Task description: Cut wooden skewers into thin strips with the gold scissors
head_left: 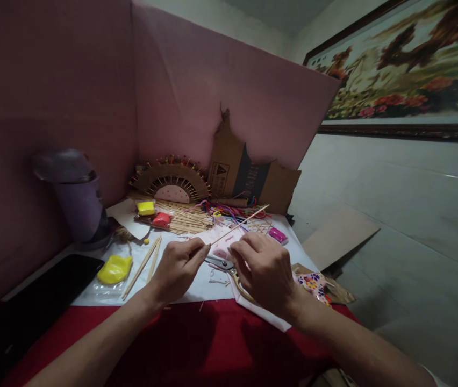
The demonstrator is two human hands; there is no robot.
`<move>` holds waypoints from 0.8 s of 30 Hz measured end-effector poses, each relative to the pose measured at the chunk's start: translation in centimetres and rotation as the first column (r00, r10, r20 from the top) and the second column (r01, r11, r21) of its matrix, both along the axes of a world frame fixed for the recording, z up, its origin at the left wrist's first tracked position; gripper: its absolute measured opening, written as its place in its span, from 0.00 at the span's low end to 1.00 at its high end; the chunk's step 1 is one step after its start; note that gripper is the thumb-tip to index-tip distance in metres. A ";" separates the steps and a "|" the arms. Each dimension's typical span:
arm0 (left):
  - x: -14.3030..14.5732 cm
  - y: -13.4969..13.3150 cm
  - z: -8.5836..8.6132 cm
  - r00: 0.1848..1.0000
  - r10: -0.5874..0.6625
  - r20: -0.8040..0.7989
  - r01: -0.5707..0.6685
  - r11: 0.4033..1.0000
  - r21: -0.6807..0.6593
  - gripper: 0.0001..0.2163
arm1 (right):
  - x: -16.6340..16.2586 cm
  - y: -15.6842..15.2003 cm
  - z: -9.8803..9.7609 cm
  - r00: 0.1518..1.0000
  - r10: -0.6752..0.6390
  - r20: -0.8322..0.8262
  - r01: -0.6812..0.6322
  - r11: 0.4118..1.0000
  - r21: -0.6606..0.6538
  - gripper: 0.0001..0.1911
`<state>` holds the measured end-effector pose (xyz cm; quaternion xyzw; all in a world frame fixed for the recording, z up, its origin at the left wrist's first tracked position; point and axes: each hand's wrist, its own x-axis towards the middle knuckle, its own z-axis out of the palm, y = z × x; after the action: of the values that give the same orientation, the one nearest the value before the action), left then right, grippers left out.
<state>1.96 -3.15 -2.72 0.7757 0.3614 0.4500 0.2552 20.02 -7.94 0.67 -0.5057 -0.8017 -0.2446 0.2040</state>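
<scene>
My left hand (177, 267) is closed in a pinch on the near end of a thin wooden skewer (240, 223) that slants up to the right over the white sheet (197, 287). My right hand (264, 269) is curled over a small pale pink piece (224, 248) beside the skewer; its fingertips are hidden, so what they grip is unclear. A pair of scissors (229, 270) with yellowish handles lies on the sheet under and between both hands.
A bundle of skewers (184, 217), coloured strings (229, 210), yellow (147, 207), red (162, 219) and pink (277, 235) clay packs, a yellow bag (114, 269), a cardboard fan (171, 183), a purple jug (78, 196), a black phone (47, 293). Pink boards stand behind.
</scene>
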 end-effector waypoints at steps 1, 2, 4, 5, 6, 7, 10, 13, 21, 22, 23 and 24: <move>0.0 -0.1 -0.1 0.998 0.008 -0.056 -0.004 0.998 0.060 0.15 | -0.4 0.0 0.4 0.998 0.068 0.007 -0.068 0.995 0.073 0.10; 0.0 -0.1 -0.2 0.994 0.017 -0.105 -0.005 0.994 0.108 0.15 | -0.6 0.1 0.7 0.992 0.126 0.019 -0.127 0.984 0.123 0.09; -0.1 -0.1 -0.4 0.981 0.037 -0.188 -0.002 0.984 0.179 0.14 | -0.8 0.5 0.8 0.980 0.192 0.053 -0.197 0.971 0.131 0.10; -0.1 -0.1 -0.5 0.974 0.050 -0.219 -0.004 0.979 0.205 0.14 | -0.8 0.8 0.8 0.977 0.201 0.067 -0.207 0.973 0.105 0.11; -0.1 -0.1 -0.6 0.967 0.063 -0.247 -0.006 0.974 0.225 0.14 | -0.8 1.1 0.7 0.976 0.202 0.078 -0.208 0.975 0.077 0.10; -0.1 -0.1 -0.6 0.959 0.076 -0.271 -0.009 0.971 0.241 0.14 | -0.7 1.3 0.5 0.975 0.201 0.092 -0.206 0.977 0.052 0.10; -0.2 -0.1 -0.6 0.939 0.117 -0.322 -0.028 0.963 0.269 0.15 | -0.5 1.7 0.5 0.970 0.199 0.139 -0.203 0.979 0.016 0.11; -0.1 0.1 -0.7 0.934 0.142 -0.327 -0.044 0.957 0.288 0.15 | -0.4 2.0 0.8 0.962 0.207 0.178 -0.209 0.978 -0.012 0.11; 0.3 0.3 -1.2 0.921 0.220 -0.321 -0.141 0.957 0.253 0.14 | -1.8 2.0 -0.2 0.979 0.089 0.183 -0.073 0.993 -0.089 0.11; 0.4 0.2 -1.0 0.927 0.224 -0.302 -0.158 0.961 0.229 0.14 | -1.9 2.0 -0.2 0.982 0.070 0.177 -0.051 0.993 -0.109 0.10; 0.3 0.2 -0.8 0.939 0.211 -0.273 -0.161 0.968 0.193 0.14 | -1.9 2.2 0.0 0.985 0.070 0.159 -0.049 0.990 -0.135 0.10; 0.2 0.1 -0.6 0.958 0.170 -0.230 -0.140 0.980 0.138 0.14 | -1.8 2.4 0.2 0.988 0.103 0.117 -0.081 0.981 -0.174 0.10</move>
<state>2.18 -3.01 -3.30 0.8078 0.4217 0.3921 0.1262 18.21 -5.55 0.85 -0.4671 -0.8534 -0.1975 0.1206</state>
